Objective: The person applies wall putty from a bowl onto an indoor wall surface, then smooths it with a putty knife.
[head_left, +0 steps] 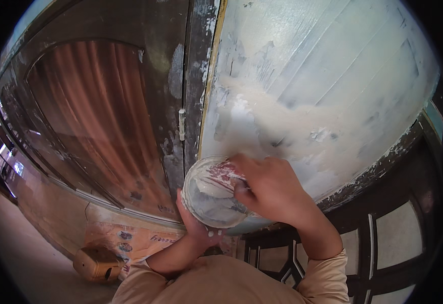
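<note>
My left hand (197, 227) grips a round, clear-looking tub (190, 203) from its left side and below. Whitish paste (208, 188) coats the inside of the tub and its rim, and a few white blobs mark my left wrist. Over the tub's right side, my right hand (271, 183) is closed on a reddish spreader (226, 175) smeared with paste. The spreader dips into the tub, and my fingers partly hide it. Just beyond the tub rises a panel (302, 116) with uneven white and beige coats of paste.
A dark door (163, 71) with a reddish curtain (97, 101) behind its glass stands at the left, with a hinge (182, 124) along its edge. An orange printed sheet (140, 240) and a yellow-brown box-like object (97, 264) lie low left. Dark panelled woodwork (409, 200) is at the right.
</note>
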`<state>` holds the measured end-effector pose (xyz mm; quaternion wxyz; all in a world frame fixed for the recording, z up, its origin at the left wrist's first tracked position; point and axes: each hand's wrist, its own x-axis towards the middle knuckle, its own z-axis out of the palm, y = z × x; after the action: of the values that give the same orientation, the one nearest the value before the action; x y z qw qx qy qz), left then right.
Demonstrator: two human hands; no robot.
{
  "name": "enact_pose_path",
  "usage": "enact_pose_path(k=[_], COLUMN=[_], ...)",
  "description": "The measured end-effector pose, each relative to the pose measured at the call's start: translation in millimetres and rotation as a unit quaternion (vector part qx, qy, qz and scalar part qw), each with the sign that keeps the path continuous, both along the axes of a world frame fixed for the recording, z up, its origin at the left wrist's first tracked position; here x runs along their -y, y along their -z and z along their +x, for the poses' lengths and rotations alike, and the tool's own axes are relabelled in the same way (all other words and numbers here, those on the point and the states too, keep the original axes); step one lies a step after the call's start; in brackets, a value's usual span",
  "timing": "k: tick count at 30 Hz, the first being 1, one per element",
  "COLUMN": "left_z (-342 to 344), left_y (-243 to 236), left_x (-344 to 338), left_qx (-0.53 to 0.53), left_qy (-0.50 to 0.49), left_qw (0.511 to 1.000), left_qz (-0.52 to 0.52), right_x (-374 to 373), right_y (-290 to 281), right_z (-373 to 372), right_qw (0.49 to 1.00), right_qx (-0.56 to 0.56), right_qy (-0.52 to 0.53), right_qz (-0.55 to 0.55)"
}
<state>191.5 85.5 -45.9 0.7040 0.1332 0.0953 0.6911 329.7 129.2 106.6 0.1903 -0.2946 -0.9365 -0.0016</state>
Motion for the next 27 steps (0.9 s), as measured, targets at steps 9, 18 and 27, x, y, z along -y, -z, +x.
enact_pose_path(k=[9,18,27], left_z=[5,3,-5], left_y=[-16,-23,-8], left_x=[-1,2,-4], left_qx=[-0.005,-0.008,0.031], left_qy=[-0.031,-0.007,0.028], left_qw=[0.999,1.000,0.999], left_qz=[-0.002,0.026,0.018], right_x=[-14,-17,-8], right_y=[-2,-2,-5], right_z=[1,0,1], right_qw=[0.999,0.999,0.998], right_qx=[-0.017,-0.033,-0.010], right_qy=[-0.034,-0.016,-0.053], right_qz=[0.016,0.027,0.025])
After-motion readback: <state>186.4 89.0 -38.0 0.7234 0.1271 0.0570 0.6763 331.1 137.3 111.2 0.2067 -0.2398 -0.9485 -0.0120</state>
